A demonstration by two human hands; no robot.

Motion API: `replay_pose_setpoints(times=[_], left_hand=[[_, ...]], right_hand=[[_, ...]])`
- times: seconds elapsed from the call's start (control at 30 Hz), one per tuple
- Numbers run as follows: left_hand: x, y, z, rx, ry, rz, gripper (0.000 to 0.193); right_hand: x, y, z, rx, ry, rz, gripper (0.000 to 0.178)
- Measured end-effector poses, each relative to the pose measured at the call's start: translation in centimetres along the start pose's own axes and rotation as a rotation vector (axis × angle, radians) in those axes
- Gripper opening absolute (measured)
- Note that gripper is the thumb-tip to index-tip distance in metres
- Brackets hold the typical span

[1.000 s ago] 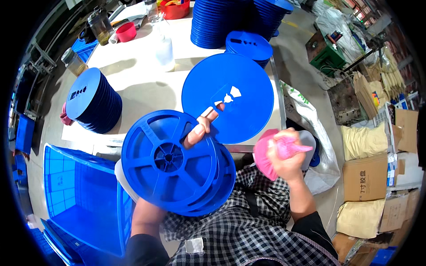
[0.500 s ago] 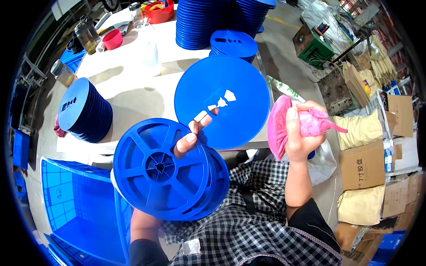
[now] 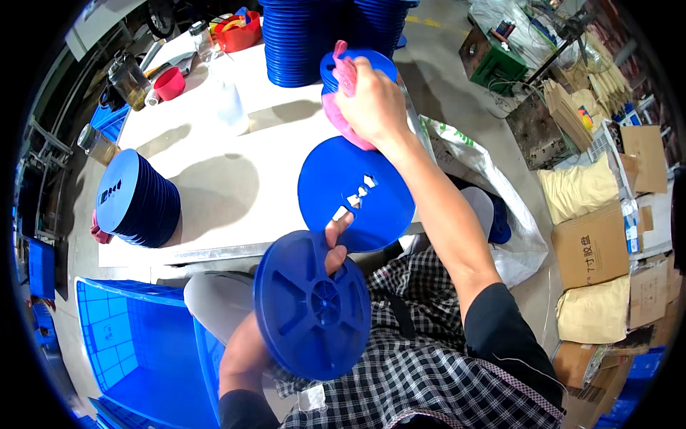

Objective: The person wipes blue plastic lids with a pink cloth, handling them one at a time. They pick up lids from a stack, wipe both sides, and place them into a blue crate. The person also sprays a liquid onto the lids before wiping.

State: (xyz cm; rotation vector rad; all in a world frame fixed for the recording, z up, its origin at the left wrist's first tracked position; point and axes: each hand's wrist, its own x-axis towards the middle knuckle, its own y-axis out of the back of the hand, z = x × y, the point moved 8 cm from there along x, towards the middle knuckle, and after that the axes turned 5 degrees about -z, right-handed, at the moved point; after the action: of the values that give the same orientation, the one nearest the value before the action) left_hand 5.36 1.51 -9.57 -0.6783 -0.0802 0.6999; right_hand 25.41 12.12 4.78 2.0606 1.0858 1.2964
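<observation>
My left hand is closed at the edge of a spoked blue plastic reel disc, tilted in front of my apron. Its fingertips meet a flat blue disc with cut-out slots, just beyond. Whether more discs sit behind the spoked one I cannot tell. My right hand grips a pink cloth pad by its gathered end. That pad is above the table's far right edge, in front of a short stack of blue discs that hand and pad partly cover; contact is unclear.
On the white table stand a tilted stack of discs, tall disc stacks, a translucent bottle, a pink cup and a red basin. A blue crate is at lower left, cardboard boxes at right.
My right hand has swung forward and left with the pink pad, from the right side to the short stack. My left hand has turned and lowered the spoked disc, bringing it right.
</observation>
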Motion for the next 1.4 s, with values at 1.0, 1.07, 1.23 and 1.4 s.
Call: replay_pose_setpoints(times=[1.0,1.07,1.23,1.4], left_hand=[[0.1,2.5,3.3,-0.021,-0.066,0.093,0.03],[0.1,2.9,3.9,-0.027,-0.092,0.109,0.03],[0.6,1.8,3.5,-0.029,-0.094,0.084,0.03],[0.9,1.5,1.9,-0.063,-0.077,0.073,0.029]], right_hand=[[-14.2,3.8,-8.3,0.299,0.619,-0.056,0.029],[-15.3,3.9,-3.6,0.166,0.595,-0.022,0.027],[-11.5,4.0,12.3,0.504,-0.376,0.109,0.017],[-14.5,0.4,3.3,1.259,-0.532,0.003,0.022]])
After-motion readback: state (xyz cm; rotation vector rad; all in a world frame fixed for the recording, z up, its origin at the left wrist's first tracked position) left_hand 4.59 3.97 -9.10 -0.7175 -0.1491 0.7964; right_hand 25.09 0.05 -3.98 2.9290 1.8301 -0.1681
